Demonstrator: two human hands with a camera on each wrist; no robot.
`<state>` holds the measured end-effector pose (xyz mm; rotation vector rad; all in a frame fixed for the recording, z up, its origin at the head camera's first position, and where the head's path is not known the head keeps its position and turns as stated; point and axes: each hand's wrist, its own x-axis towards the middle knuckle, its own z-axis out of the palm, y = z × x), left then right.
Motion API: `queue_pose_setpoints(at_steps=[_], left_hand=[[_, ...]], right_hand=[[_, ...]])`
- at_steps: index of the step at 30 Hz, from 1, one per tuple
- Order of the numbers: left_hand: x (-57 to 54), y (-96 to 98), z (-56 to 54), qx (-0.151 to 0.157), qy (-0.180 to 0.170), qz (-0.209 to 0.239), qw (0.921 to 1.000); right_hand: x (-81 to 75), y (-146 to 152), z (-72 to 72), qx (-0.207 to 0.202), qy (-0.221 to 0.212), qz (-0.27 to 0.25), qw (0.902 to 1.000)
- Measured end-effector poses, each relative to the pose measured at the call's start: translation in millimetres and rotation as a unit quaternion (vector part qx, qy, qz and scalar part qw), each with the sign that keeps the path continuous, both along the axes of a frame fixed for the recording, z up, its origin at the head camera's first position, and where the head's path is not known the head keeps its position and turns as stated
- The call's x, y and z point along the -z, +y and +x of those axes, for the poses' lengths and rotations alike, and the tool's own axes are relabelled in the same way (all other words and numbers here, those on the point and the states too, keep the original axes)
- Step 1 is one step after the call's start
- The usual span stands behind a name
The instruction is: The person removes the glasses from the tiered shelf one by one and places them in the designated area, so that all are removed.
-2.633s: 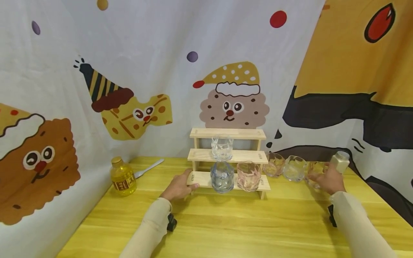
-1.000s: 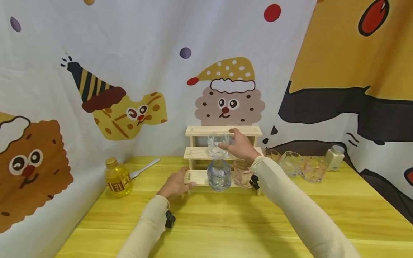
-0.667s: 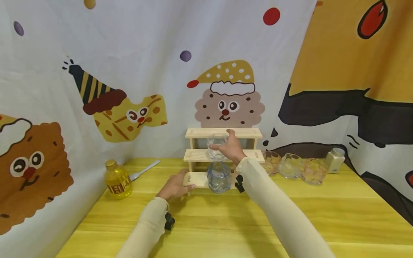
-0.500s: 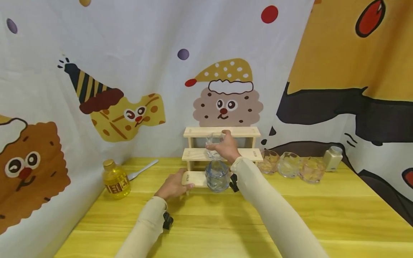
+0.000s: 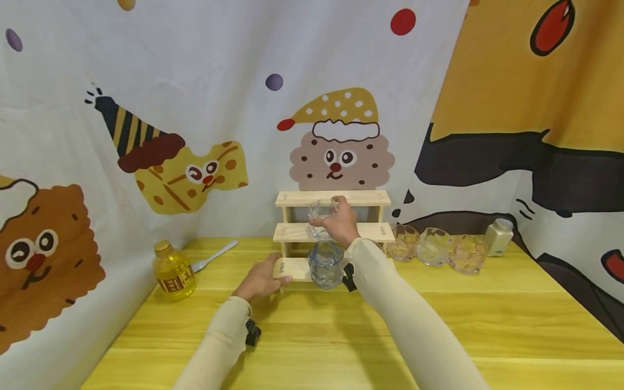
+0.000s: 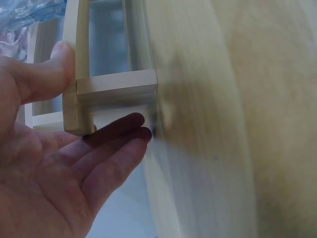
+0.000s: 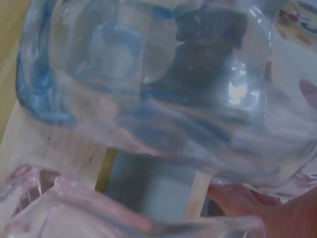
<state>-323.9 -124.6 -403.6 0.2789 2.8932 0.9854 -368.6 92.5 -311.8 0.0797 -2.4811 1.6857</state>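
Observation:
A three-step wooden stand (image 5: 294,199) stands at the back of the table. My left hand (image 5: 258,279) holds the left end of its lowest shelf; in the left wrist view the thumb presses one face of the plank (image 6: 75,44) and the fingers lie behind its end. On the middle shelf a clear glass (image 5: 317,210) is gripped from the right by my right hand (image 5: 344,223), thumb in front and index finger near the rim. A blue-tinted glass (image 5: 325,265) sits on the lowest shelf. Beside it, a pink glass (image 7: 74,210) appears in the right wrist view, hidden by my forearm in the head view.
Right of the stand, a pink glass (image 5: 403,244), a clear glass (image 5: 433,247) and another pink glass (image 5: 468,254) stand in a row, with a capped jar (image 5: 499,238) beyond. An oil bottle (image 5: 174,272) and a pale knife-like utensil (image 5: 214,256) are at left.
My right hand has come from the pink glass and jar at the far right to the clear glass on the middle shelf, which has shifted slightly left. The left hand stays on the stand.

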Motion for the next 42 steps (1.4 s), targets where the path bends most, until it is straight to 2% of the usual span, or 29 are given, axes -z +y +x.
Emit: queue_pose_setpoints(at_steps=[6, 11, 19, 23, 33, 42], left_hand=[[0.9, 1.5, 1.3, 0.003, -0.004, 0.02, 0.9998], [0.5, 0.3, 1.1, 0.004, 0.003, 0.012, 0.9999], [1.9, -0.9, 0.8, 0.006, 0.004, 0.009, 0.9999], [2.4, -1.7, -0.5, 0.005, 0.005, 0.01, 0.9999], [1.6, -0.2, -0.1, 0.009, 0.005, 0.03, 0.9995], [5.5, -1.4, -0.5, 0.008, 0.015, 0.043, 0.9989]], right_hand=[[-4.2, -3, 6.5, 0.026, 0.036, 0.018, 0.9989], [-15.3, -2, 12.5, 0.016, 0.059, 0.003, 0.9981], [-31.7, 15, 25.1, 0.0, 0.044, -0.013, 0.9989], [-36.8, 27, 32.6, -0.013, 0.053, 0.01, 0.9984], [-34.6, 63, 58.6, -0.039, 0.044, 0.047, 0.9972], [-29.1, 99, 80.6, -0.027, 0.041, 0.088, 0.9949]])
